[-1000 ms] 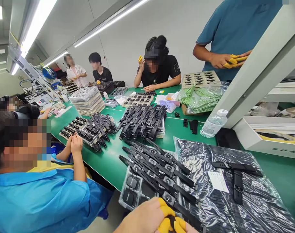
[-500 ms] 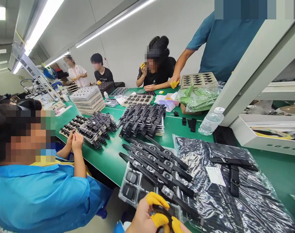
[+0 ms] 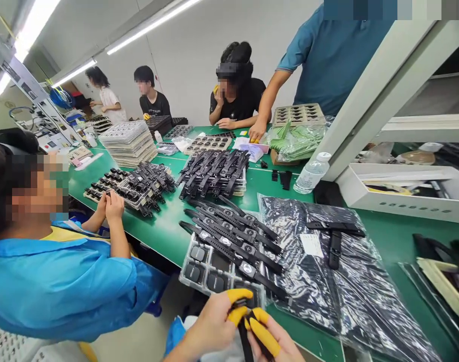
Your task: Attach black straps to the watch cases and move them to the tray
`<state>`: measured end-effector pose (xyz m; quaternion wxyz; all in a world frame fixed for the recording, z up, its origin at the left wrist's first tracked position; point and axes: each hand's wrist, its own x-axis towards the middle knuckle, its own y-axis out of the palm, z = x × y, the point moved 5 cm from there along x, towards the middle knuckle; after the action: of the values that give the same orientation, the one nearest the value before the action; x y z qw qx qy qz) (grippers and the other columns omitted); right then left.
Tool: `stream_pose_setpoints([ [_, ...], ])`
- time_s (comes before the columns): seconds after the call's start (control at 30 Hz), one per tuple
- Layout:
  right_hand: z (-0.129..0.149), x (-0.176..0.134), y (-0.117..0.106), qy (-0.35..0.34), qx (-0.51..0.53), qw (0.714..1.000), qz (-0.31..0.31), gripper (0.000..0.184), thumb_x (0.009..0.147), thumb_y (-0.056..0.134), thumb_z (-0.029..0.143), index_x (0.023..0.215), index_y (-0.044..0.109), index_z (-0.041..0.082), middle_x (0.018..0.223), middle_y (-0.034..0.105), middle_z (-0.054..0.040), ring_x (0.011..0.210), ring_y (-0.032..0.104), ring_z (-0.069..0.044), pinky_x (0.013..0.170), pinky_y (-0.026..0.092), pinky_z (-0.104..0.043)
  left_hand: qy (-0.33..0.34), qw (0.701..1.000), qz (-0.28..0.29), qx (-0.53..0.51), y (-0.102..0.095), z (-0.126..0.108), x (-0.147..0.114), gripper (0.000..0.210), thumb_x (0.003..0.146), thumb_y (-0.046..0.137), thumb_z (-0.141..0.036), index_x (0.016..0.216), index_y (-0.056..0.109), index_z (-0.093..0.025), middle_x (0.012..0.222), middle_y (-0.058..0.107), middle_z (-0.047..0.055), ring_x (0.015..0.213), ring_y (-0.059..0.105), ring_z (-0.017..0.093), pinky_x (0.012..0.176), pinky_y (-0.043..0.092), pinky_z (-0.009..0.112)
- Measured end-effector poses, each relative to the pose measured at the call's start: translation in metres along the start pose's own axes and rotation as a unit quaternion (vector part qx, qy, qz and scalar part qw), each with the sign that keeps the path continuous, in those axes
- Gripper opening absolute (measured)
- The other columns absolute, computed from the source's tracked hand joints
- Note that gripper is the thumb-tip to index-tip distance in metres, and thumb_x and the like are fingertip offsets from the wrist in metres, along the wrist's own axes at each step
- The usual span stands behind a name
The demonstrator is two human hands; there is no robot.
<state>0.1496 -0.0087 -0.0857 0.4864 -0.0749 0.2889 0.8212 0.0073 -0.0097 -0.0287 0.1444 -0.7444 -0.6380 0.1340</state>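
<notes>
Both hands are at the bottom edge of the view, close together, just in front of the table edge. The left hand comes in from lower left, palm turned inward, w/ yellow finger cots on thumb and index; these two fingertips are pinched closed on the top end of a black watch strap. The right hand comes from lower right, also w/ yellow cots, its index and thumb closed on the same strap just beside the left fingertips, so the two hands are touching or nearly touching. The strap hangs down from the pinch and goes out of the frame at the bottom; it is narrow, matte black, and its lower part is not visible.

Just beyond the hands, on the green table, stands a clear tray w/ dark square watch bodies in its compartments. Across the tray lie several assembled black watches, placed diagonal and parallel. To the right of them is a plastic bag of straps, w/ two loose strap pieces on top. A person in a blue coat sits at the left, hands raised near another tray.
</notes>
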Motion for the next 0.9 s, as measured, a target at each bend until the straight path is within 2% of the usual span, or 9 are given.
stream_pose_setpoints([
  [0.03,0.001,-0.002,0.003,-0.001,-0.006,1.0,-0.004,0.074,0.066,0.07,0.091,0.085,0.059,0.02,0.053,0.046,0.0069,0.045,0.032,-0.008,0.047,0.024,-0.025,0.038,0.998,0.017,0.056,0.005,-0.004,-0.003,0.048,0.094,0.051,-0.016,0.14,0.062,-0.02,0.132,0.072,0.013,0.126,0.066,0.026,0.109,0.054,0.041],
  [0.1,0.004,-0.007,0.007,-0.012,-0.023,1.0,0.001,0.071,0.069,0.069,0.089,0.082,0.058,0.02,0.051,0.044,0.0076,0.046,0.032,-0.008,0.048,0.025,-0.025,0.088,0.987,0.048,0.125,0.011,-0.009,-0.007,0.062,0.086,0.048,-0.007,0.145,0.057,-0.019,0.142,0.065,0.013,0.134,0.06,0.027,0.115,0.05,0.043],
  [0.23,0.006,-0.017,0.012,-0.007,-0.038,0.999,0.037,0.066,0.075,0.066,0.086,0.078,0.057,0.021,0.048,0.043,0.0079,0.045,0.029,-0.008,0.048,0.024,-0.025,0.123,0.974,0.094,0.163,0.011,-0.014,-0.007,0.068,0.078,0.047,-0.003,0.144,0.057,-0.017,0.136,0.066,0.014,0.127,0.063,0.026,0.108,0.055,0.04],
  [0.3,0.007,-0.021,0.014,-0.002,-0.019,0.999,0.034,0.064,0.076,0.067,0.084,0.077,0.056,0.021,0.048,0.042,0.0082,0.045,0.028,-0.008,0.047,0.023,-0.025,0.143,0.97,0.103,0.169,0.01,-0.015,-0.008,0.067,0.077,0.048,-0.002,0.143,0.057,-0.016,0.134,0.066,0.015,0.126,0.063,0.027,0.107,0.055,0.041],
  [0.47,0.014,-0.024,0.02,-0.011,0.075,0.997,0.002,0.058,0.075,0.076,0.074,0.077,0.053,0.022,0.048,0.038,0.01,0.045,0.023,-0.007,0.047,0.02,-0.024,0.151,0.975,0.065,0.152,0.008,-0.006,-0.014,0.06,0.088,0.043,-0.003,0.146,0.053,-0.018,0.136,0.063,0.015,0.129,0.061,0.026,0.11,0.054,0.044],
  [0.57,0.016,-0.022,0.022,-0.012,0.111,0.994,0.002,0.056,0.075,0.078,0.072,0.079,0.055,0.021,0.049,0.039,0.0102,0.046,0.023,-0.007,0.047,0.02,-0.023,0.154,0.978,0.05,0.13,0.011,0.004,-0.015,0.061,0.089,0.041,-0.002,0.147,0.052,-0.019,0.135,0.063,0.015,0.128,0.061,0.027,0.11,0.053,0.046],
  [0.7,0.01,-0.019,0.021,-0.006,0.163,0.987,-0.003,0.056,0.074,0.082,0.069,0.082,0.055,0.021,0.05,0.038,0.0108,0.047,0.021,-0.007,0.047,0.017,-0.023,0.156,0.979,0.062,0.116,0.013,0.008,-0.017,0.062,0.091,0.041,-0.003,0.151,0.048,-0.018,0.136,0.059,0.016,0.128,0.059,0.027,0.11,0.053,0.046],
  [0.9,0.005,-0.017,0.022,0.005,0.166,0.986,-0.003,0.059,0.07,0.083,0.071,0.082,0.055,0.021,0.049,0.036,0.0119,0.046,0.019,-0.006,0.046,0.016,-0.023,0.169,0.976,0.096,0.099,0.004,0.003,-0.024,0.053,0.106,0.04,-0.02,0.159,0.037,-0.023,0.146,0.053,0.016,0.137,0.053,0.027,0.117,0.047,0.046],
])
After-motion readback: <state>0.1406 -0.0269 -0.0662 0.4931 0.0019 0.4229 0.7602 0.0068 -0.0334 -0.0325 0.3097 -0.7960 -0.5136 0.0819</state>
